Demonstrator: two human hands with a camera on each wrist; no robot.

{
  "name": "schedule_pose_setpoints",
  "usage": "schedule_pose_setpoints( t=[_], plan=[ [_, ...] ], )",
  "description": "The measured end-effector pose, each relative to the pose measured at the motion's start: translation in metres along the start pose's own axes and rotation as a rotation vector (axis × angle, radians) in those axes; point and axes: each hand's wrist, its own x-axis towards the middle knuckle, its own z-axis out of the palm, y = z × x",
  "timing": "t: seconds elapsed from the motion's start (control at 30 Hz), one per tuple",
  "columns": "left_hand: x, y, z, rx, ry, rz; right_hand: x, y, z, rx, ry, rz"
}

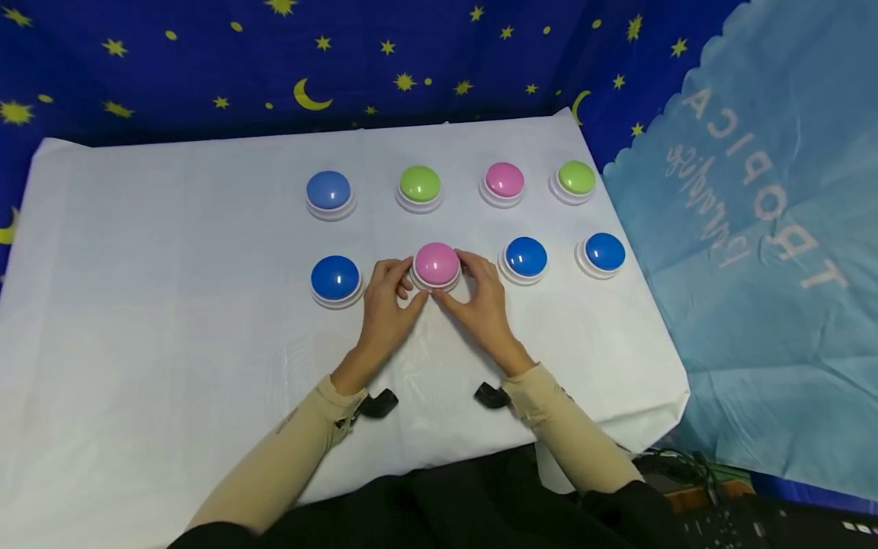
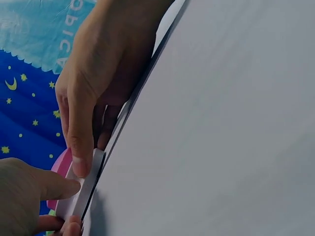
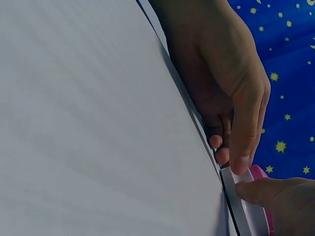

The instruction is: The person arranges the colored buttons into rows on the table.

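Note:
A pink push button (image 1: pixel 437 264) with a white round base rests on the white table in the front row. My left hand (image 1: pixel 388 306) holds its base from the left and my right hand (image 1: pixel 483 306) from the right, with the thumbs near each other at the front. In the left wrist view my left hand (image 2: pixel 24 196) and right hand (image 2: pixel 101 73) both touch the white rim beside the pink dome (image 2: pixel 61 164). The right wrist view has my right hand (image 3: pixel 285 196) and left hand (image 3: pixel 221 64) at the same base, which partly hides behind the fingers.
Blue buttons stand in the same row, one left (image 1: pixel 334 277) and two right (image 1: pixel 526 257) (image 1: pixel 605 252). Behind is a row with a lighter blue (image 1: pixel 328 190), green (image 1: pixel 420 184), pink (image 1: pixel 504 180) and green button (image 1: pixel 576 177). A starry curtain (image 1: pixel 370 61) hangs behind the table (image 1: pixel 171 343).

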Motion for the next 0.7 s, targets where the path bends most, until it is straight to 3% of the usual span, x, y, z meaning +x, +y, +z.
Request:
schedule_pose_setpoints(
  t=[0.27, 0.4, 0.57, 0.7],
  plan=[
    [-0.005, 0.001, -0.002, 0.001, -0.003, 0.005, -0.004, -0.004, 0.0, -0.002, 0.005, 0.002],
    [-0.009, 0.0, -0.01, 0.004, 0.027, 0.024, -0.008, -0.011, 0.003, -0.015, 0.072, -0.036],
    [-0.012, 0.002, -0.029, -0.027, 0.143, 0.129, -0.008, -0.029, 0.012, 0.015, 0.194, -0.18],
    [-0.008, 0.0, -0.054, -0.1, 0.282, 0.198, -0.003, -0.051, 0.024, 0.066, 0.193, -0.307]
  ],
)
